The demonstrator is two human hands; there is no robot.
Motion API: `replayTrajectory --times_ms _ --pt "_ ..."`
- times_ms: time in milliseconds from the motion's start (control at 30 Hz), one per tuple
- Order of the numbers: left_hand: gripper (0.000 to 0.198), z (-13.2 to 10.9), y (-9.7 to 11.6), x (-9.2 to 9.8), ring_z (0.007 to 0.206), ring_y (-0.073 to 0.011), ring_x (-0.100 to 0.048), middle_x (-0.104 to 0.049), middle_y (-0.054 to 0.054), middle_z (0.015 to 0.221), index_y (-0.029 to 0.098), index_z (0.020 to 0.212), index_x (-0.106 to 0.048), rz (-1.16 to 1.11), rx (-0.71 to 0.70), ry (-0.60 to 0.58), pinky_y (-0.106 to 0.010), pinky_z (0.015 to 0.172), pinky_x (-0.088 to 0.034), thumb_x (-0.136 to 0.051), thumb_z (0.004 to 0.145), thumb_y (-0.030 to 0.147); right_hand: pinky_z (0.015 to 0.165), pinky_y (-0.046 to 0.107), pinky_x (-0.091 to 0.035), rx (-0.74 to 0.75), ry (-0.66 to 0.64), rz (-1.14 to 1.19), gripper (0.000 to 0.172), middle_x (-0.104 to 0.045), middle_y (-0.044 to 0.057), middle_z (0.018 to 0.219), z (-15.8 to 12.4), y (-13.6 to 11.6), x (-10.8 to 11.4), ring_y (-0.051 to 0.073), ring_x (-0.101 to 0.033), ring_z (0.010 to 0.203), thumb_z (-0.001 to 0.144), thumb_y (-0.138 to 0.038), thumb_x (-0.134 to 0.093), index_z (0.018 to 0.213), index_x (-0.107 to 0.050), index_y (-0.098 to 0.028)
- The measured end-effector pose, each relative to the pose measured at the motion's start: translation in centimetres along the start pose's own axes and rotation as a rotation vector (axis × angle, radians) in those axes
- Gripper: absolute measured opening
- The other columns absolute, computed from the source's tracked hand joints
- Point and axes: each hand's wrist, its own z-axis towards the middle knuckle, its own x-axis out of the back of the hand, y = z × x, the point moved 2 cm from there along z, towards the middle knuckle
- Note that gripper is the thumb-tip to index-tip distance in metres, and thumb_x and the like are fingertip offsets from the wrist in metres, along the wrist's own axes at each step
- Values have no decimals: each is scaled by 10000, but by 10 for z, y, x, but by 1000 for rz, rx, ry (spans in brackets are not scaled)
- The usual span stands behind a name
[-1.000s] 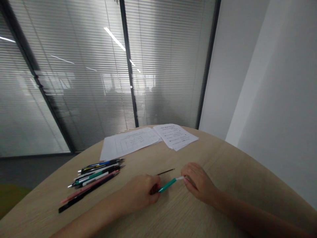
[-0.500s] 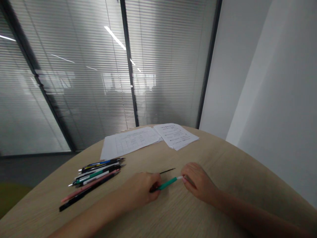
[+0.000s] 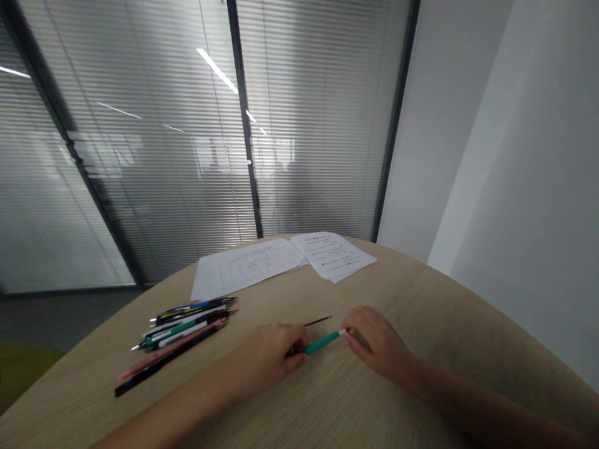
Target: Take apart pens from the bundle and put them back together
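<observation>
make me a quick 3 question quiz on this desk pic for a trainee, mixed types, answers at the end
1. Fill the gap: between the green barrel and the fingers of the right hand, a short piece shows that is ____ in colour.
2. Multiple choice: where in the picture is the bundle of pens?
a) to the right of the right hand
b) to the left of the left hand
c) hidden under the right hand
3. True or false: the thin dark rod is nearer to the left hand than the printed papers are.

Key: 1. white; 2. b; 3. true
</observation>
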Motion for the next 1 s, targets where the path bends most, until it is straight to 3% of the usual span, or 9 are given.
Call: replayTrajectory --times_ms 267,433,567,733,867,1000 --pt "122 2 2 -4 660 -141 -548 -611 7 740 203 819 -556 -35 7 -6 -220 571 -361 -455 765 244 715 318 -455 103 17 4 168 -625 47 803 -3 -3 -1 165 -553 762 850 -164 -383 941 -521 -188" --pt "140 3 1 -2 669 -138 -532 -584 11 755 200 862 -496 -90 43 29 -227 582 -367 -385 822 276 743 346 -464 -116 108 10 314 -620 62 888 -3 8 0 180 -560 840 819 -134 -404 1122 -454 -199" --pt "182 3 2 3 711 -144 -523 -563 -10 786 186 865 -446 -249 33 114 -257 640 -400 -312 859 309 775 400 -450 -321 184 -41 313 -602 69 937 -6 29 -7 206 -543 896 775 -92 -405 1037 -529 -210" --pt "174 0 8 9 827 -141 -524 -543 -45 907 172 928 -401 -576 -80 278 -296 773 -425 -267 877 272 740 405 -457 -478 77 -154 303 -606 78 894 -19 53 -26 227 -555 844 697 -62 -466 922 -618 -197" --pt "147 -1 9 12 887 -151 -527 -528 -67 992 170 953 -377 -683 -102 348 -319 823 -419 -297 869 260 711 396 -457 -480 37 -205 248 -611 75 871 -25 59 -33 233 -563 825 696 -66 -491 839 -636 -208" --pt "144 -1 8 11 873 -144 -531 -551 -55 962 173 944 -388 -606 -97 360 -313 823 -410 -300 865 253 711 380 -449 -473 -12 -185 204 -611 71 866 -26 62 -33 228 -561 824 709 -82 -511 804 -637 -210"
